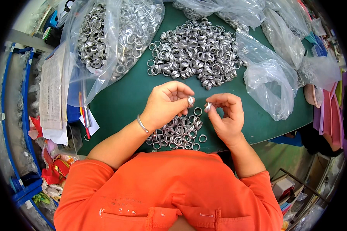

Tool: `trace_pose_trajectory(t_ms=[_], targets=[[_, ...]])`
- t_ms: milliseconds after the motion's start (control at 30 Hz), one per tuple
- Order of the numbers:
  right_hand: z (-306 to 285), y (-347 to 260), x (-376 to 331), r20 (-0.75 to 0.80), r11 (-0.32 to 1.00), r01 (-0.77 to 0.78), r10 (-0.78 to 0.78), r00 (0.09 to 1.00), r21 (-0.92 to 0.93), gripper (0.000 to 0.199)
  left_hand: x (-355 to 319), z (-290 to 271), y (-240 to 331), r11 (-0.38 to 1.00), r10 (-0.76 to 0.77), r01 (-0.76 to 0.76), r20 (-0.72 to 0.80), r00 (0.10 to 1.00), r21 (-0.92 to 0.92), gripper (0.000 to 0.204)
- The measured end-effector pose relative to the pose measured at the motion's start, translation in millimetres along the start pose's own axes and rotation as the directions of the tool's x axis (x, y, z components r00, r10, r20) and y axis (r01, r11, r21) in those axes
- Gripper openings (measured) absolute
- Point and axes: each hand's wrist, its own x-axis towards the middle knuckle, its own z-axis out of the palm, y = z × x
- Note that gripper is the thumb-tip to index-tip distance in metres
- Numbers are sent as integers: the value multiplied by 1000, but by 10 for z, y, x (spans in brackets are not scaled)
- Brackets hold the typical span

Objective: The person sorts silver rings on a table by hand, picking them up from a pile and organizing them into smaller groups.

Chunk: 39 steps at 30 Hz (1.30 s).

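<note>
Orange shirt cloth point(173, 181) lies nearest the camera, spread below the person's two bare hands. The left hand point(169, 99), with a metal bangle point(142, 124) at its wrist, pinches a grey metal piece point(190, 101) between thumb and fingertips. The right hand point(227, 115) pinches a similar metal piece point(208, 107), held just apart from the first. Both are above the green counter point(119, 111). Beneath and beside the left hand, close to the shirt, lies a small heap of metal rings point(177, 133), a few loose at its edge. Beyond the hands spreads a much larger pile of grey rings point(198, 52).

Left of that pile, clear plastic bagging point(113, 42) bulges with more rings, some darker, some brighter. To the right sits a crumpled clear bag point(272, 84); farther bags point(235, 11) along the back hold grey pieces. A clear plastic tray point(75, 139) stands at the counter's left edge, its contents hard to make out.

A small white label point(94, 70) shows in the left bagging, its marks illegible. Printed sheets point(52, 88) hang at the left, densely lettered but too small to read. Pens point(83, 119) lie beside them.
</note>
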Motion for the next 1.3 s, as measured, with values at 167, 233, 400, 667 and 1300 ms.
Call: trace_pose_trajectory(t_ms=[167, 233, 400, 667, 1300], targets=[[10, -1, -33, -2, 991, 132, -132, 991, 1, 35, -46, 31, 27, 996, -55, 54, 8, 998, 64, 11], [16, -23, -29, 9, 989, 149, -149, 989, 8, 36, -54, 17, 8, 995, -61, 59, 24, 998, 79, 10], [27, -40, -55, 2, 989, 149, -149, 989, 12, 38, -77, 22, 7, 995, -54, 50, 46, 997, 81, 10], [42, -16, -93, -12, 986, 164, -164, 986, -19, 40, -132, -6, -64, 831, 260, -284, 117, 959, 479, 6], [48, 162, 506, 71, 866, 157, -140, 988, -474, 19, -104, -99, -135, 937, 215, -216, 36, 976, 276, 28]])
